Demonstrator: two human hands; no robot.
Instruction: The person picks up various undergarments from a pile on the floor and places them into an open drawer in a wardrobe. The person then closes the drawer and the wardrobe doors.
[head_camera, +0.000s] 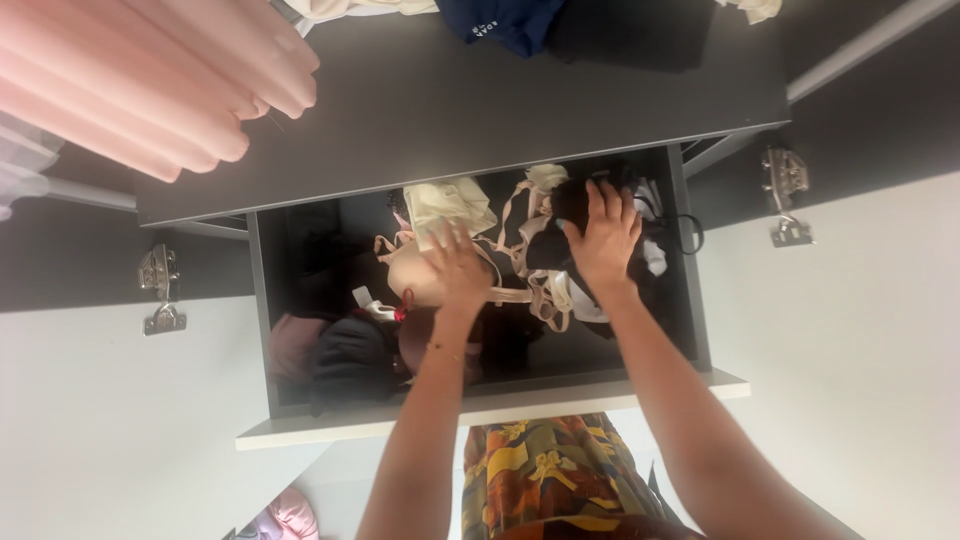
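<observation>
Down in the open drawer (262, 300), a tangle of undergarments fills most of the floor, and both hands are in it. The left hand (458, 268) lies palm down on a beige bra (418, 275) near the middle of the drawer, fingers spread and flat, its grip pressing rather than pinching anything. The right hand (603, 232) sits further back and to the right, fingers splayed over a bundle of black garments (545, 245) with pale straps looping around it; whether that grip closes on the cloth underneath cannot be told. A folded cream cloth (448, 205) lies just behind the left hand, against the drawer's rear. Toward the near left corner a dark folded piece (350, 360) and a dusty pink one (290, 345) press against the grey side wall, while the left rear corner shows bare dark floor. The right wall stands close beside the black bundle, leaving little slack there. The white drawer front (330, 430) runs under both forearms. Above the drawer a dark shelf (450, 110) overhangs its back edge, carrying a navy garment (505, 22). Pink hanging clothes (150, 80) crowd the upper left, and metal hinges (160, 290) sit on the cabinet sides.
</observation>
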